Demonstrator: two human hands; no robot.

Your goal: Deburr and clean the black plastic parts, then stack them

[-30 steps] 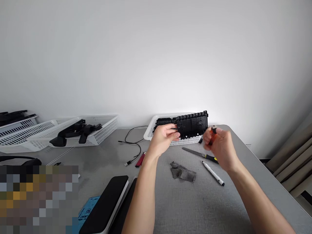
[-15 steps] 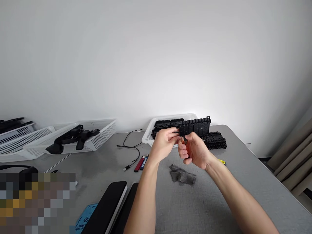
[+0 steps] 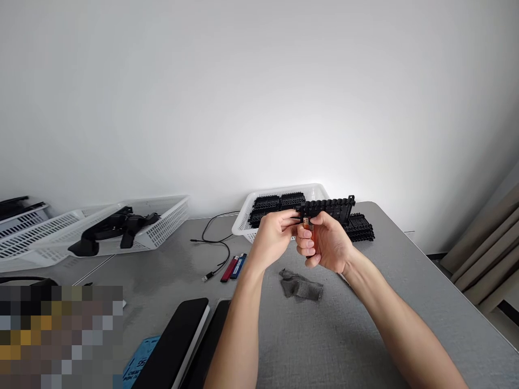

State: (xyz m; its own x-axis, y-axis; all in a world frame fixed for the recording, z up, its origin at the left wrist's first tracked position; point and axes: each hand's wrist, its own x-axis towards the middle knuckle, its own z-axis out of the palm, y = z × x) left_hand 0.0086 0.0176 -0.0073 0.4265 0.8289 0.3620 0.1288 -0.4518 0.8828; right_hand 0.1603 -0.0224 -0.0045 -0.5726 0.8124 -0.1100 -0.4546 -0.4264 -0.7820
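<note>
In the head view, my left hand (image 3: 272,237) is closed on the near-left end of a black ridged plastic piece (image 3: 330,208), held up above the table. My right hand (image 3: 326,243) wraps round an orange lighter (image 3: 310,231), its metal top just under the piece's lower left edge and the thumb close to that top. I cannot make out a flame. Behind the hands, more black ridged pieces (image 3: 265,202) lie in a white plastic basket (image 3: 240,226). A stack of similar black pieces (image 3: 360,228) rests on the table right of my hands.
A crumpled grey cloth (image 3: 302,286) lies below my hands. Left of them are a red lighter-like stick (image 3: 229,269), a blue one (image 3: 238,266) and a black cable (image 3: 225,246). White baskets (image 3: 168,221) hold black parts; a black-topped box (image 3: 174,340) stands in front.
The black piece has tilted, showing less of its flat face. More of the lighter's metal top shows now, as my right hand has turned slightly. The view has shifted a little.
</note>
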